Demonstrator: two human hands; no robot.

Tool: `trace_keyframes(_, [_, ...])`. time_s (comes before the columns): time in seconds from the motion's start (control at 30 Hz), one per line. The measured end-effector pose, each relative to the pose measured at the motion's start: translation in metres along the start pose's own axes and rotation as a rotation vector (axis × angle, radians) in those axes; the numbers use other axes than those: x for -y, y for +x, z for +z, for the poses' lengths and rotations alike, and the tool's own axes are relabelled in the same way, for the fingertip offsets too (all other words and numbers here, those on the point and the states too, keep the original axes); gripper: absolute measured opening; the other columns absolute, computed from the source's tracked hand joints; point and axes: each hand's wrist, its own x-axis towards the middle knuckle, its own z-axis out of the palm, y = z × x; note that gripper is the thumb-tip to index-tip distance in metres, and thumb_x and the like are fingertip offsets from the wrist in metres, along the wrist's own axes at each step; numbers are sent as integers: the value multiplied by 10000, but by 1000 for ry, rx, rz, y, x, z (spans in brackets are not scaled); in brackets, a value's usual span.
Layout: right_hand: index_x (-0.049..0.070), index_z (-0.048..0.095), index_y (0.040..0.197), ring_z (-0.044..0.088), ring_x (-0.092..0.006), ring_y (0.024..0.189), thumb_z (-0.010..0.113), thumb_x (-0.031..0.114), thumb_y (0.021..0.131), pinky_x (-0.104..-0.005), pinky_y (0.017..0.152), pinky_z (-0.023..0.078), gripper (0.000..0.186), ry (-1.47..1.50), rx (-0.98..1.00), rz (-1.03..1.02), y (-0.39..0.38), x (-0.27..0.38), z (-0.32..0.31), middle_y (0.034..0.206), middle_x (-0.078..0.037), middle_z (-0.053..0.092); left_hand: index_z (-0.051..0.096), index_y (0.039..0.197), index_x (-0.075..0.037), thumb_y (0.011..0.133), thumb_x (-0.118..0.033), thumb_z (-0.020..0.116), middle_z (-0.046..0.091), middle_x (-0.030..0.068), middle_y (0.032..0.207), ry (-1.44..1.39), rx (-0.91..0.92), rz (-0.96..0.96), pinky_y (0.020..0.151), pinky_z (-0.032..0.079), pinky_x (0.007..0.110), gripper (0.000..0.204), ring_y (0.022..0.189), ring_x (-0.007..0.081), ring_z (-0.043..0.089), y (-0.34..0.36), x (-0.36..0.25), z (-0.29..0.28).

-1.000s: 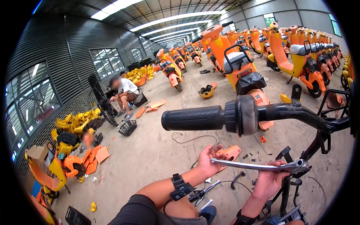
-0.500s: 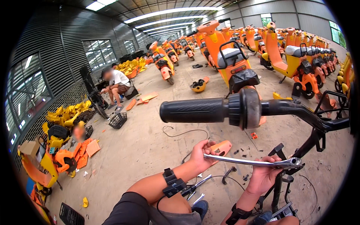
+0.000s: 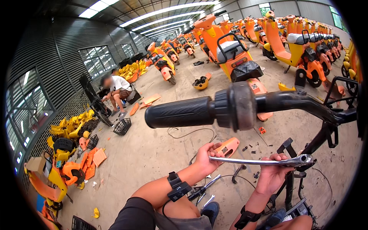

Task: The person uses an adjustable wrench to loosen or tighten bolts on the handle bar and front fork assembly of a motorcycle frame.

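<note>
A long chrome wrench (image 3: 247,160) lies nearly level between my two hands, its head pointing right toward the black scooter frame (image 3: 321,138). My left hand (image 3: 206,158) pinches the handle's left end. Fingers of my right hand (image 3: 269,179) wrap the shaft close to the head. I cannot tell whether the wrench head touches the frame behind it. Above both hands, a handlebar with a ribbed black grip (image 3: 180,112) and a worn grey-black collar (image 3: 244,107) reaches left from the frame. An orange plastic panel (image 3: 230,147) lies on the floor just beyond my left hand.
Small dark parts (image 3: 256,174), cables and a silver-tipped rod (image 3: 208,184) are scattered on the concrete below. Rows of orange scooters (image 3: 285,48) fill the back right. At left sit piles of yellow panels (image 3: 73,124), a black crate (image 3: 122,127) and a seated person (image 3: 119,86).
The view has turned slightly, so the handlebar grip appears further left and larger. Both hands keep hold of the wrench, which has shifted little.
</note>
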Motion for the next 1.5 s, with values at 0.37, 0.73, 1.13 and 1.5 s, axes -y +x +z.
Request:
trace_keyframes(0.37, [124,542,1164,470,-119,1101,601,308,865,-456,912,390,356,27,-83,-63,-5,-11,-2,1139,50,511,605,955,-16,864,-179,478,395,-98,422,35,-29,22,646,486,299,225,451,84,456,4,-7,-9])
trace_keyframes(0.73, [66,579,1027,491,-194,993,517,531,855,-416,880,395,500,-98,-224,-50,-6,-20,12,1003,-26,562,616,877,-64,852,-180,506,401,-126,435,54,-72,36,583,478,262,162,420,46,432,-5,-17,-12])
trace_keyframes(1.13, [73,497,1200,502,-186,1106,569,391,863,-372,944,395,469,90,-228,-71,-10,-22,12,1158,-18,534,597,855,-69,863,-189,478,398,-110,432,87,-107,53,540,448,220,169,387,34,397,-17,-21,2])
trace_keyframes(1.5, [65,532,1142,480,-187,1061,547,414,873,-400,968,367,441,123,-182,-42,-9,-25,15,1078,-25,529,594,826,-74,840,-152,509,383,-123,441,95,-135,117,511,419,198,117,384,16,394,-37,-30,16])
